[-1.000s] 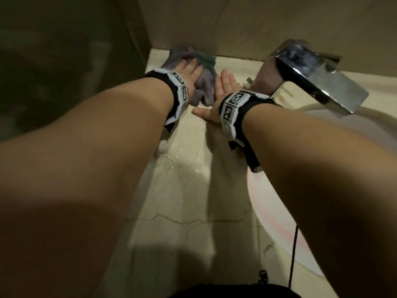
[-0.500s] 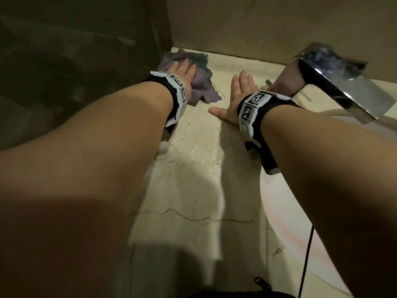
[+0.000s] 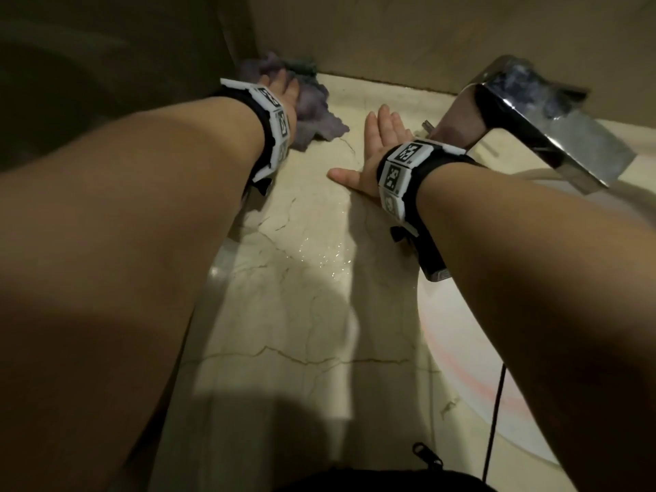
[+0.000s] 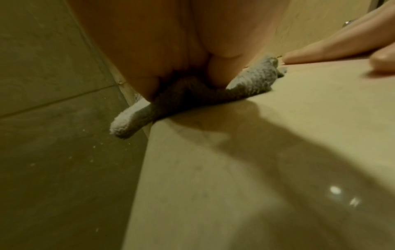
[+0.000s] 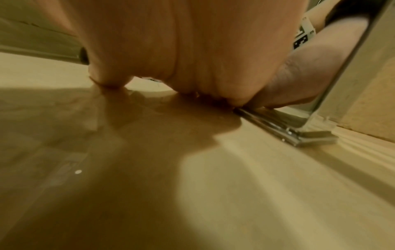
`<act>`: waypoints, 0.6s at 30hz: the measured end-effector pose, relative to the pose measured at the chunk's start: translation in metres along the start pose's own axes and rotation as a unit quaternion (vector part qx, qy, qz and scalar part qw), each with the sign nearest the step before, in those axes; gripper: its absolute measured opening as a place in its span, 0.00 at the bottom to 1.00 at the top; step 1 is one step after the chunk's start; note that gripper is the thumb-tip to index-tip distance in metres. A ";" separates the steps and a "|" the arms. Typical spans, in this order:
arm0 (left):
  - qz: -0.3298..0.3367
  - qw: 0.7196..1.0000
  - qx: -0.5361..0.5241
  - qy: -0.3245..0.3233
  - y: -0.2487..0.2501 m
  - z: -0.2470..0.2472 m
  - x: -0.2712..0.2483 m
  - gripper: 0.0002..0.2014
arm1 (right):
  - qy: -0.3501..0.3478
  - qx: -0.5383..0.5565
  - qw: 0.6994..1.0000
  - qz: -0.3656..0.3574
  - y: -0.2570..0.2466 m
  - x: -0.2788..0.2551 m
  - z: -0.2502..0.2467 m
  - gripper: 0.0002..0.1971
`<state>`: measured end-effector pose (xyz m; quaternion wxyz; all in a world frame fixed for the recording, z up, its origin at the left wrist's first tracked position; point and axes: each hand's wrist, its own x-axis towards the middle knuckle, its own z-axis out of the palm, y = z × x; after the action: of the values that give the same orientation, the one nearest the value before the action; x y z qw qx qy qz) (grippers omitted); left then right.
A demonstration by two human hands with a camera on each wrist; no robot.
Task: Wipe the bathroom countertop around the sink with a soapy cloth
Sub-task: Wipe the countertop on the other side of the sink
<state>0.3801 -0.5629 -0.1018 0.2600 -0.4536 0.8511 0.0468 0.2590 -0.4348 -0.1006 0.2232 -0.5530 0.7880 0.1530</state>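
Note:
A crumpled grey-purple cloth (image 3: 316, 115) lies on the beige marble countertop (image 3: 305, 285) in its far left corner. My left hand (image 3: 280, 90) presses flat on the cloth with straight fingers; the left wrist view shows the cloth (image 4: 252, 81) bunched under the palm, one end hanging over the counter's left edge. My right hand (image 3: 383, 136) lies flat on the bare counter to the cloth's right, thumb spread, fingers straight, beside the faucet base. The white sink basin (image 3: 472, 353) curves along the right.
A chrome faucet (image 3: 553, 136) with a flat spout rises at the far right, its base (image 5: 299, 135) close to my right fingers. A tiled wall runs behind the counter, a dark drop lies left of its edge. Wet droplets (image 3: 319, 253) glisten mid-counter.
My left hand has pushed the cloth further into the back left corner. My right hand has stayed flat on the counter, now further apart from the cloth.

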 end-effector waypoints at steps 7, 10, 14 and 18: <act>-0.010 0.999 -0.043 -0.013 0.002 0.017 -0.033 0.39 | 0.005 -0.022 1.000 0.004 -0.002 -0.001 -0.001 0.54; -0.015 0.998 -0.068 0.012 0.003 0.017 -0.048 0.37 | 0.005 -0.021 1.000 0.010 -0.005 -0.003 -0.001 0.55; -0.055 0.987 -0.134 0.073 0.006 0.010 -0.066 0.25 | -0.002 -0.013 1.000 0.026 -0.010 -0.001 -0.006 0.56; -0.145 0.977 -0.146 0.054 0.003 0.001 -0.072 0.30 | -0.008 -0.007 0.999 0.041 -0.016 0.000 -0.011 0.57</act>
<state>0.4104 -0.5067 -0.0685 0.1489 -0.6074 0.7728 0.1080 0.2717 -0.4455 -0.0910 0.2188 -0.5207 0.8072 0.1717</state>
